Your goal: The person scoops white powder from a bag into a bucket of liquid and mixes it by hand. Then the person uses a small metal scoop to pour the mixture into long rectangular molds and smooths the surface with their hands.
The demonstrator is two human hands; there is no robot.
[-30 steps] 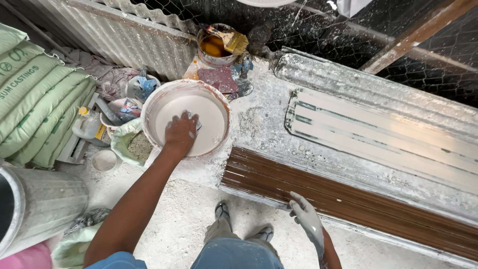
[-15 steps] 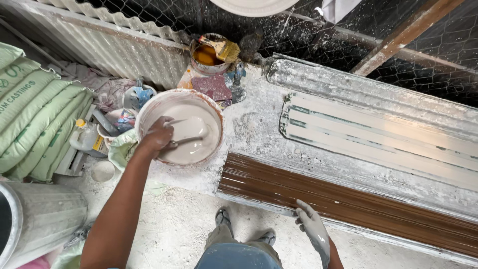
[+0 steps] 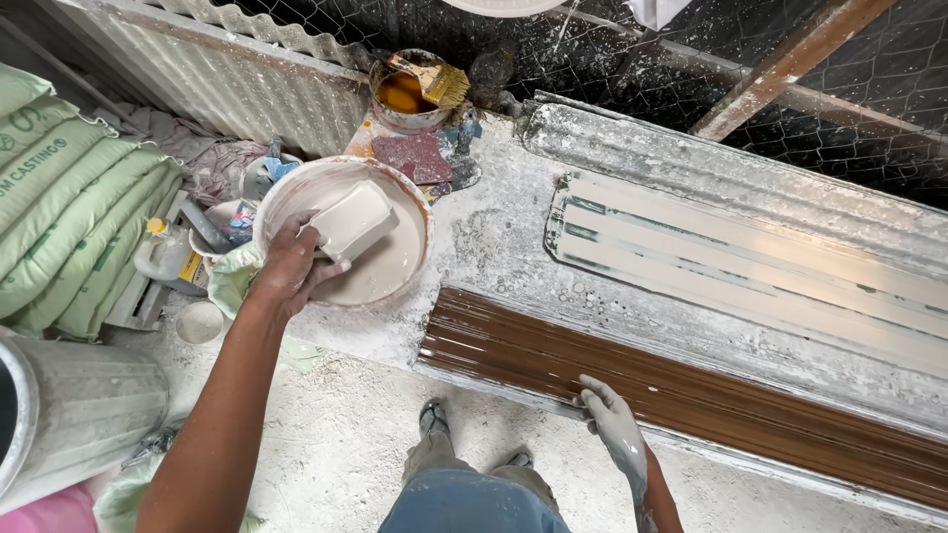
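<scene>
Now lifted from our bucket (image 3: 296, 183), pale sponge block (image 3: 353, 221) gripped in left hand (image 3: 293, 265); right hand (image 3: 610, 419) open, fingers on brown panel (image 3: 691, 395).

Single head-worn view, looking steeply down from above, close over the workbench (image 3: 494, 247), feet visible below

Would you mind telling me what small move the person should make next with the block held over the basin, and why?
Probably lift the white block clear of the basin and carry it right to the brown mould. The left hand grips it, coated in the basin's pale mix, while the right hand, also coated, rests on the mould's near edge, seemingly steadying it.
</scene>
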